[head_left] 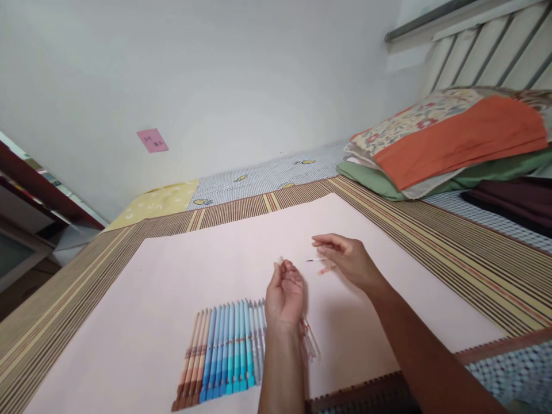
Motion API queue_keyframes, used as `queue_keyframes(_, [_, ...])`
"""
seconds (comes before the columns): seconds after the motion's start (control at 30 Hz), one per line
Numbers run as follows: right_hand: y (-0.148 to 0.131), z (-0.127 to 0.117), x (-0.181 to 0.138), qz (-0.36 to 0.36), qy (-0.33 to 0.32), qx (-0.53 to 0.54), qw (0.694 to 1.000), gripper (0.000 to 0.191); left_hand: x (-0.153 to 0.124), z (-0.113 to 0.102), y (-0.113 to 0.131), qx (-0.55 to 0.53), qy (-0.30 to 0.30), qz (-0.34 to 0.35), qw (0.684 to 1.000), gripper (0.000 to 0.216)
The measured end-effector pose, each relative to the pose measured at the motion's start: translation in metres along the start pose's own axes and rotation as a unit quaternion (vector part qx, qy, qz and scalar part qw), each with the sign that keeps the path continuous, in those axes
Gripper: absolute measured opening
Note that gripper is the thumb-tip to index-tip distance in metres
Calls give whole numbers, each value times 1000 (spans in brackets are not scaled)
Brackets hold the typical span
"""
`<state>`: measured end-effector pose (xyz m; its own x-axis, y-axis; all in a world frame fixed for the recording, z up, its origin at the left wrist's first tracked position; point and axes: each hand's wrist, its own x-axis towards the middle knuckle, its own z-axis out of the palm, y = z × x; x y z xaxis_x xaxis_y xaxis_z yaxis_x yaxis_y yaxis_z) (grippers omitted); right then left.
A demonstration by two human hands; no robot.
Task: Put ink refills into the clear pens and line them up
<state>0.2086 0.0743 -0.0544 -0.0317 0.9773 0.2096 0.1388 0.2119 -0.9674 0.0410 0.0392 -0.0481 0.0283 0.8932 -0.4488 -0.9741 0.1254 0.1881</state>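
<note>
A pale pink sheet [181, 287] lies on a striped mat. On it a row of several pens [219, 351] lies side by side, brown ones at the left, blue in the middle, clear ones at the right. My left hand [284, 293] hovers just above the row's right end, fingers curled round a small clear piece I cannot name. My right hand [347, 259] is a little to the right, fingers pinched on a thin pen refill [314, 260] whose dark tip points left; a small pinkish pen part shows under the fingers.
The striped mat [452, 230] covers a bed with a checked sheet. Folded orange, floral and green bedding [448, 144] is stacked at the back right. A white wall with a pink note [152, 140] stands behind. Shelving [26, 195] is at the left.
</note>
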Motion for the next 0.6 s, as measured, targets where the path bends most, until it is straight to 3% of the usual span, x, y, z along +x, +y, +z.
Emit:
queue_keyframes(0.1, [22, -16, 17, -4, 47, -165, 985, 16, 0, 2, 6, 25, 21, 45, 998, 21])
queue_keyframes(0.2, [36, -19, 33, 35, -45, -351, 935, 14, 0, 1, 3, 87, 29, 89, 992, 17])
queue_keyframes(0.27, [38, -13, 41, 62, -104, -412, 903, 14, 0, -1, 0, 114, 18, 108, 988, 17])
queue_keyframes(0.5, [29, 2, 50, 30, -118, -460, 880, 17, 6, -6, -1, 145, 23, 142, 979, 17])
queue_keyframes(0.6, [19, -2, 40, 13, -88, -356, 930, 11, 8, -7, -2, 147, 26, 150, 977, 16])
